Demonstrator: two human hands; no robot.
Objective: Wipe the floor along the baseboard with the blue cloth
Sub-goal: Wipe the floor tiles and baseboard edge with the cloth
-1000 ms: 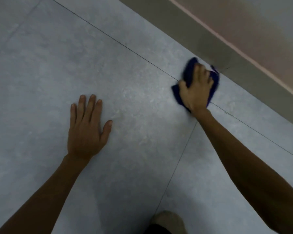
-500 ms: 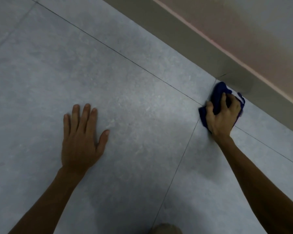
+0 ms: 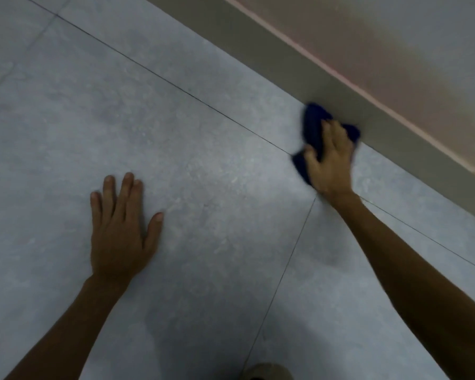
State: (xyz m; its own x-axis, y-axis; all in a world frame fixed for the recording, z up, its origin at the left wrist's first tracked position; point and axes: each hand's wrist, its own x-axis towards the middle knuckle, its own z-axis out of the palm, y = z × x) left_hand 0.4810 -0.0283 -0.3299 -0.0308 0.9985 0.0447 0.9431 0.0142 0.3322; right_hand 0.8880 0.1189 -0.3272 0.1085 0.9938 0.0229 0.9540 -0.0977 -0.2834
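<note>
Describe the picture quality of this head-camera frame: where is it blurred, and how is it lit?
Head view: dim, flat lighting with no glare; the right hand and blue cloth are smeared by motion blur beside the baseboard; the left hand, flat on the floor, looks sharper; a soft shadow darkens it towards the bottom edge.

Grey mottled floor tiles (image 3: pixel 176 133) with thin dark joints, beige baseboard (image 3: pixel 258 46), pinkish wall (image 3: pixel 395 37), dim light
</note>
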